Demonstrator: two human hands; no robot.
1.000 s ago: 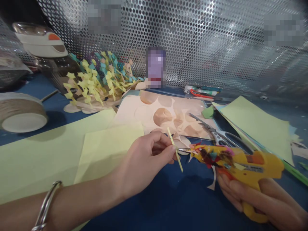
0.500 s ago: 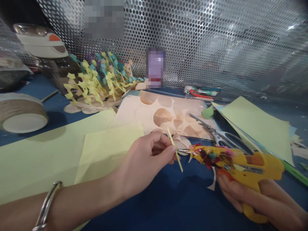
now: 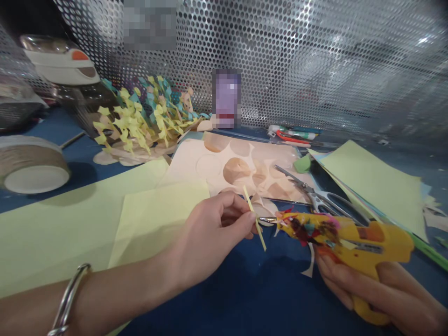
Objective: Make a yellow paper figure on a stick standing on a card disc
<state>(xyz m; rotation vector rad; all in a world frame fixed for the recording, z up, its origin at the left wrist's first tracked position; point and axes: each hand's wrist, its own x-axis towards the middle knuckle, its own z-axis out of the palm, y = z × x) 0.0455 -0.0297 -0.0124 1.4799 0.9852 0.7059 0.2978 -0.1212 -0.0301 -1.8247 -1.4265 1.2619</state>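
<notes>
Between the thumb and fingers of my left hand [image 3: 217, 233] is a thin yellow paper strip [image 3: 261, 235], held slanting. My right hand [image 3: 371, 284] is wrapped round the handle of a yellow glue gun [image 3: 350, 235], whose barrel is covered with coloured paper scraps. The gun's metal nozzle [image 3: 268, 219] points left and meets the strip close to my left fingertips. Behind my hands lies a peach sheet [image 3: 189, 156] with round cut-outs.
Scissors [image 3: 325, 200] lie behind the glue gun. Yellow sheets [image 3: 84, 200] spread at left, more paper [image 3: 381, 186] at right. Paper-star stems [image 3: 133, 121], a tape roll [image 3: 35, 163] and a dark bottle [image 3: 80, 100] stand at left. Pens [image 3: 294, 134] lie by the perforated metal panel [image 3: 280, 56].
</notes>
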